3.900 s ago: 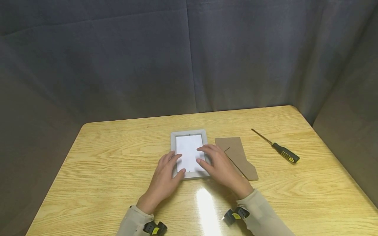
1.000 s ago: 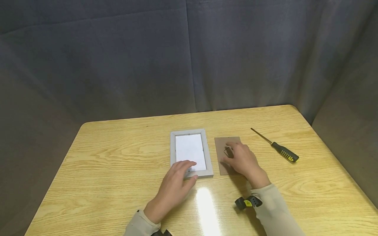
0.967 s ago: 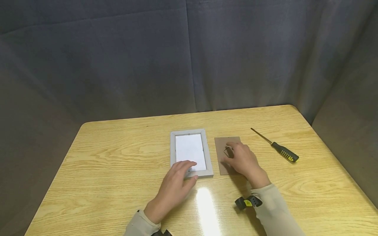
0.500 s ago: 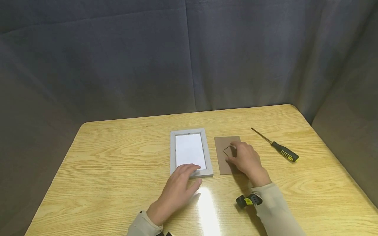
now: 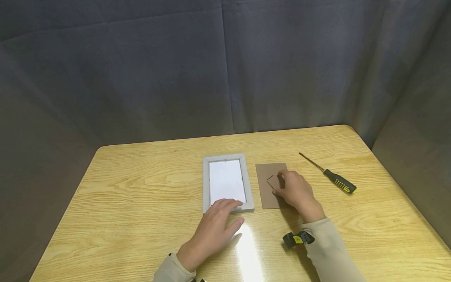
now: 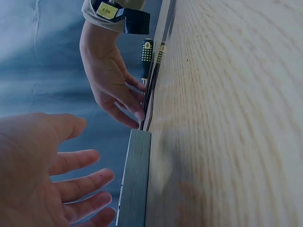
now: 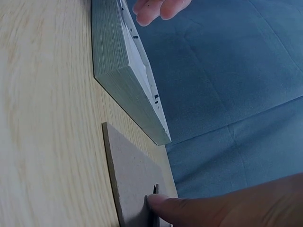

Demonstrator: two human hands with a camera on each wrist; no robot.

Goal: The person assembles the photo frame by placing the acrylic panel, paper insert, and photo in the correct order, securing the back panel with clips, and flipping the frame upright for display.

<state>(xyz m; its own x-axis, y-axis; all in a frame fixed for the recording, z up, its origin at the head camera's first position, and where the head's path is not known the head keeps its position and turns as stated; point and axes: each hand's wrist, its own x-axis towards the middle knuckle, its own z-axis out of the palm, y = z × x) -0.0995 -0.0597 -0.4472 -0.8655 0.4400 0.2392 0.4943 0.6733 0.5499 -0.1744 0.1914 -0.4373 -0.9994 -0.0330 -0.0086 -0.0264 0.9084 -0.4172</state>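
A: Head view, left side?
B: Frame (image 5: pixel 207 184), pale grey, one, flat on the wood-grain table (image 5: pixel 141 188); white sheet (image 5: pixel 226 180) within. Left hand (image 5: pixel 215 229): over the near edge, fingers loosely bent, holding nothing.
A: Right side?
B: Board (image 5: pixel 266 196), brown, one, flat, just beside the frame, not touching; thin dark lines (image 5: pixel 270 184) on its face. Right hand (image 5: pixel 296 192): on the board, thumb and forefinger apart; any pinch cannot be told. Screwdriver (image 5: pixel 331 176), black and yellow, farther right.
A: Left wrist view?
B: Left hand, fingers spread, clear of the frame's side. Right hand beyond, fingers pointing down; screwdriver behind it.
A: Right wrist view?
B: Right thumb touching the board at a narrow dark piece (image 7: pixel 155 190); frame corner alongside, small dark tabs (image 7: pixel 156 97) along its inner edge. Left fingertips above the frame.
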